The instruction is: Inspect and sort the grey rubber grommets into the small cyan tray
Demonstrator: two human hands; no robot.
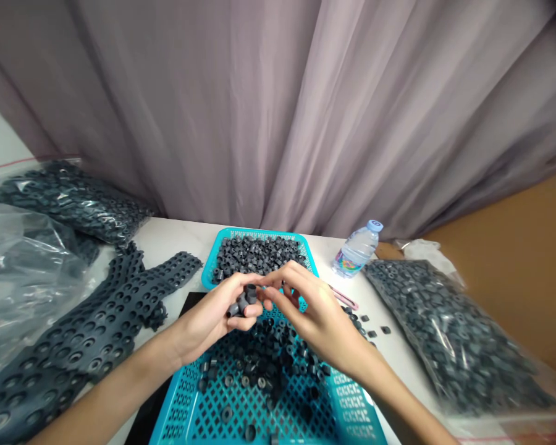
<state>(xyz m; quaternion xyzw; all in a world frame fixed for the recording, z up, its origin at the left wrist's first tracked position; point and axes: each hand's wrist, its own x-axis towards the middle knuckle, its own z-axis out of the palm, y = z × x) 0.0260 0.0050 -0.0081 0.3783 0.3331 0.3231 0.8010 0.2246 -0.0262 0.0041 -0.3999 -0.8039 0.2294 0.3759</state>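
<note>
My left hand (pixel 231 301) is closed around several small black rubber caps (pixel 243 300), which show between its fingers. My right hand (pixel 301 296) meets it, fingertips pinched together at the left fingers; whatever lies between them is too hidden to make out. Both hands are above a turquoise basket (pixel 171 405) with many loose black rubber parts (pixel 278 346) scattered over its bottom. Just beyond the hands, a second, smaller turquoise basket (pixel 208 272) is filled with similar black parts (pixel 259 250).
Perforated black rubber strips (pixel 115 309) lie at left, near a full plastic bag (pixel 69 198) of dark parts. At right stand a water bottle (pixel 358 250) and another full bag (pixel 449 334). A pink cutter (pixel 344 298) and loose dark bits (pixel 386 330) lie on the white table.
</note>
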